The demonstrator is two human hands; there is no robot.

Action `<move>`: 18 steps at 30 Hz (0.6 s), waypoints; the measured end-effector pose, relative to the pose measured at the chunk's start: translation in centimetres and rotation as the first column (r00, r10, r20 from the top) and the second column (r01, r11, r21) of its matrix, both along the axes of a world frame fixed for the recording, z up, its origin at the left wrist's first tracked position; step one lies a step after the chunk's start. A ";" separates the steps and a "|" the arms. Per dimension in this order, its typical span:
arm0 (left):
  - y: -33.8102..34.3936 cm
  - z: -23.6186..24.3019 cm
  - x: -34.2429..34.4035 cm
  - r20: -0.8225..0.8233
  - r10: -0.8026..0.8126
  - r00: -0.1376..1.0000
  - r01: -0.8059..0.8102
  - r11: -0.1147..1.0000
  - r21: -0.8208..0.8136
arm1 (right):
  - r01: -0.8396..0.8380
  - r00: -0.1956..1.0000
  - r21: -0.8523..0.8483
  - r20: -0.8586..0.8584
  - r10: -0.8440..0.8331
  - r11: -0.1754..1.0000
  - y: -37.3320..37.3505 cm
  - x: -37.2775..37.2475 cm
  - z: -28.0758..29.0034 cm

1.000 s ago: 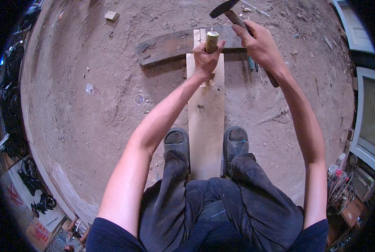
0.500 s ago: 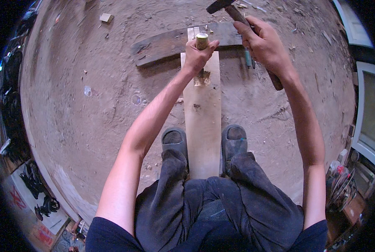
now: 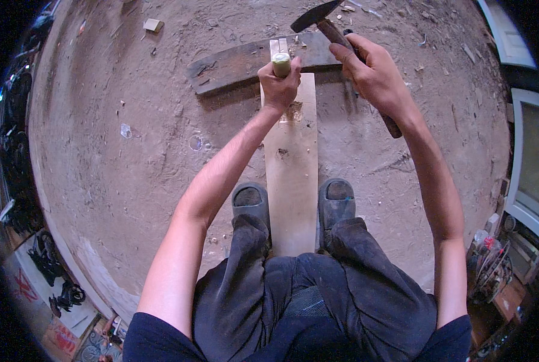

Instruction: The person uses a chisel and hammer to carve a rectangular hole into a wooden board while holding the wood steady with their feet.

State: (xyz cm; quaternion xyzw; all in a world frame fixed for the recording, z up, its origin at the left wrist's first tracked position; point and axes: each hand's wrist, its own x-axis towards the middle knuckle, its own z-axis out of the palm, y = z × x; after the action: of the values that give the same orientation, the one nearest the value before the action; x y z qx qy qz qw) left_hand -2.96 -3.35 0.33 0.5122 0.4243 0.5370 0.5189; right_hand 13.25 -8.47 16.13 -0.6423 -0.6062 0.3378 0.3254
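Observation:
My left hand (image 3: 280,86) grips a chisel with a pale round wooden handle (image 3: 281,63), held upright over the far end of a light wooden plank (image 3: 292,175). My right hand (image 3: 375,78) holds a hammer by its brown handle, its dark head (image 3: 313,14) raised above and to the right of the chisel's top. The plank runs away from me between my two dark shoes (image 3: 249,200), and its far end rests on a dark board (image 3: 233,63) lying crosswise. A rough chipped patch (image 3: 293,112) shows on the plank just below my left hand.
Bare dusty ground (image 3: 131,151) surrounds the plank, with wood chips and a small pale block (image 3: 153,25) at the far left. Dark tools and clutter lie along the left rim (image 3: 46,265). White window frames (image 3: 526,181) and cluttered items stand at the right.
The hammer head has stayed raised near the chisel's top, shifting slightly. My left hand keeps the chisel in the same spot on the plank's far end.

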 end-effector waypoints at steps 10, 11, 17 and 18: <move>0.0 -0.2 -0.2 0.052 -0.028 0.998 0.027 1.000 0.009 | 0.007 0.999 0.001 -0.045 -0.007 1.000 0.0 -0.2 0.5; 0.1 -0.4 -0.3 0.047 -0.032 0.998 0.032 0.999 0.006 | 0.014 0.998 -0.016 -0.055 -0.015 1.000 0.0 -0.2 0.5; -0.3 -0.4 0.2 0.015 -0.035 0.999 0.035 0.999 0.023 | 0.013 1.000 -0.005 -0.013 -0.013 1.000 -0.2 0.1 -0.1; -0.4 -0.3 0.3 0.032 -0.041 0.999 0.041 0.999 0.003 | 0.015 1.000 -0.007 -0.013 -0.015 1.000 -0.3 0.1 -0.1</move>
State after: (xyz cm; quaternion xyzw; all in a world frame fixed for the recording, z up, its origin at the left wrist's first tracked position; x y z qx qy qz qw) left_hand -2.67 -3.75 0.00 0.5128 0.4050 0.5348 0.5358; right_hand 13.34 -8.81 16.04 -0.6456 -0.5983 0.3415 0.3296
